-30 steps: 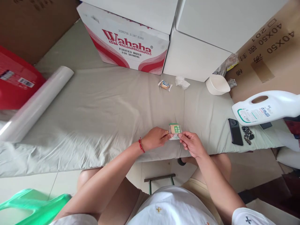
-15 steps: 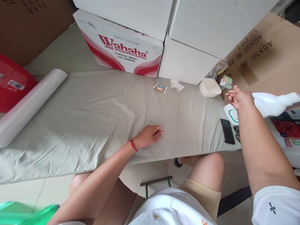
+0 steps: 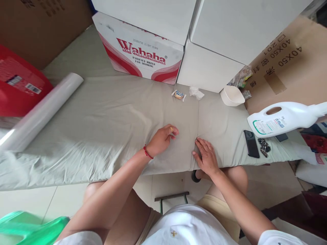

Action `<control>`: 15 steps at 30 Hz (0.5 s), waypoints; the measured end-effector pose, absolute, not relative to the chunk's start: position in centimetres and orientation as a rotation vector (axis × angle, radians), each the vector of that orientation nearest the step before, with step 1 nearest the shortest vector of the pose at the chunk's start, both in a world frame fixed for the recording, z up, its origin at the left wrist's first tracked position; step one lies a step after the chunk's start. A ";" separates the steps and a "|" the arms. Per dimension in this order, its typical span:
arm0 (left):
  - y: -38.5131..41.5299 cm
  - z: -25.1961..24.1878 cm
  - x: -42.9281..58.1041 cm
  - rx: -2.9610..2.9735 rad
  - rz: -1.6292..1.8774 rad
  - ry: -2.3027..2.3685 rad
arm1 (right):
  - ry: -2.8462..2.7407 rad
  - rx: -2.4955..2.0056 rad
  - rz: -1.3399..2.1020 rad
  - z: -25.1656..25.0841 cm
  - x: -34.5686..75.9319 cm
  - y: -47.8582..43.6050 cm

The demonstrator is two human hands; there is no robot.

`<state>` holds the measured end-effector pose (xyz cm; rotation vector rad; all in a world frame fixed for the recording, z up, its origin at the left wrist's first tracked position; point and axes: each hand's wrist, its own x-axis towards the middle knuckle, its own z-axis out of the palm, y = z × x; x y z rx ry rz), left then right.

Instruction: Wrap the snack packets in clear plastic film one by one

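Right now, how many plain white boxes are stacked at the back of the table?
3 show. One sits on the Wahaha carton, one at upper right, and one beneath that, beside the carton. More may be hidden behind them.

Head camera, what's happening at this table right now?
A seated person rests both hands on a table covered with a grey-green sheet. The left hand is loosely curled with a small yellowish item at its fingertips; what it is cannot be told. The right hand lies flat and empty on the cloth. Farther back lie a small wrapped snack, a white bowl and a Wahaha box. A white jug, a phone and keys lie to the right.
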<state>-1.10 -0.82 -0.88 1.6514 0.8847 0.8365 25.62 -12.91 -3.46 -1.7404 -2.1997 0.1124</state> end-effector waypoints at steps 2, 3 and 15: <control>-0.6 -0.1 -1.9 1.674 1.068 0.882 | -2.156 -1.709 0.042 -3.6 25.4 -12.8; -0.5 0.4 -2.5 1.662 1.180 0.922 | -2.140 -1.675 0.018 -3.7 25.4 -12.7; -11.4 4.1 -17.1 0.952 1.959 1.940 | -2.082 -1.643 -0.031 -4.2 25.3 -12.7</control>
